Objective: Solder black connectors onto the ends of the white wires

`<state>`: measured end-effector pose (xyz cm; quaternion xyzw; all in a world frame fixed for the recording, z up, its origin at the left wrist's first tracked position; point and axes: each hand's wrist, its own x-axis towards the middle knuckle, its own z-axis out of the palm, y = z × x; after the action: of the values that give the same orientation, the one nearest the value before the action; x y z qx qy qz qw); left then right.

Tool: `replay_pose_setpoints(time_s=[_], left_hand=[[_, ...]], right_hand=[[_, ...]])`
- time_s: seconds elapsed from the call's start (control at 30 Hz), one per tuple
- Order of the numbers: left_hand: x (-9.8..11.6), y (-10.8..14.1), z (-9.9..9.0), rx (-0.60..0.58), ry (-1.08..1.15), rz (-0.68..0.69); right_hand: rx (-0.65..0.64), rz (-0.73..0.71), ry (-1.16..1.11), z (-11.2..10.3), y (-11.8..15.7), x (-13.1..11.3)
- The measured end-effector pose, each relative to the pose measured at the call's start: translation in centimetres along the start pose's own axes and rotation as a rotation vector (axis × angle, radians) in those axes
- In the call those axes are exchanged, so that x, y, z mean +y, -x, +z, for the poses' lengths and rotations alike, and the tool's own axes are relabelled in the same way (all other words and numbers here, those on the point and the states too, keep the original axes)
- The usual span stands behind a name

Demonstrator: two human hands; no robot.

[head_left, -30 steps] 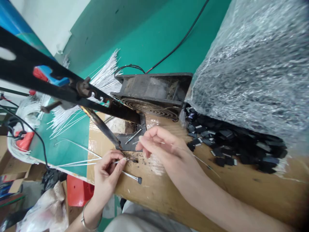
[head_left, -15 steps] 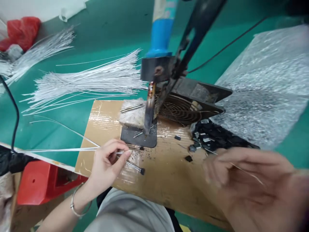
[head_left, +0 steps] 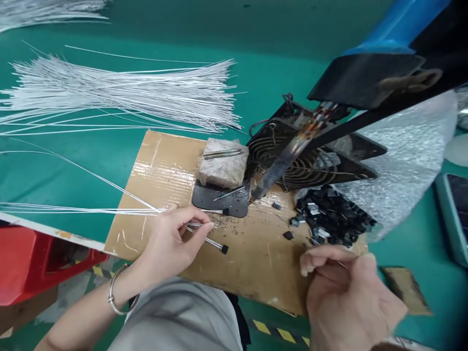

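My left hand (head_left: 183, 234) pinches several thin white wires (head_left: 135, 211) over the cardboard (head_left: 164, 161); two wire ends carry small black pieces, one (head_left: 224, 249) right of my fingers, one (head_left: 225, 212) beside the dark pad (head_left: 204, 196). My right hand (head_left: 343, 282) is closed, thumb near the fingertips, just below a pile of black pieces (head_left: 332, 214); a thin strand shows faintly between its fingers. A soldering iron (head_left: 278, 165) in a stand points down at the pad's right edge. Thin metal rods (head_left: 223, 153) lie on a whitish block (head_left: 223, 170).
A large bundle of white wires (head_left: 120, 95) lies at the back left. A fan with a wire grille (head_left: 292, 165) stands behind the iron, with bubble wrap (head_left: 405, 146) to its right. A red stool (head_left: 22, 263) is at lower left, a tray (head_left: 453, 219) at far right.
The view has shifted, so the iron now appears farther right and tilted. My right hand has turned and its fingers have drawn in. My left hand still holds the wires.
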<state>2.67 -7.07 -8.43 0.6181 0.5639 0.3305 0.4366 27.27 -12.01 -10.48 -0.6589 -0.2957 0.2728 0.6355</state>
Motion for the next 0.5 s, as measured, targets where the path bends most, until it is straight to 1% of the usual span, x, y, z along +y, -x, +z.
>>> replay_pose_setpoints(time_s=[0.13,0.33,0.4,0.5], left_hand=[[0.1,0.0,-0.1,-0.004,-0.049,0.032],[0.1,0.2,-0.3,-0.028,-0.079,0.035],[0.5,0.3,-0.6,-0.036,-0.171,0.118],[1.7,0.4,-1.1,-0.075,-0.384,0.339]], right_hand=[[-0.002,-0.004,0.006,0.3,0.2,-0.2],[-0.017,0.012,-0.027,0.0,0.6,-0.4],[-0.020,0.002,-0.033,-0.1,0.6,-0.4],[-0.040,-0.004,-0.027,-0.3,0.5,-0.3]])
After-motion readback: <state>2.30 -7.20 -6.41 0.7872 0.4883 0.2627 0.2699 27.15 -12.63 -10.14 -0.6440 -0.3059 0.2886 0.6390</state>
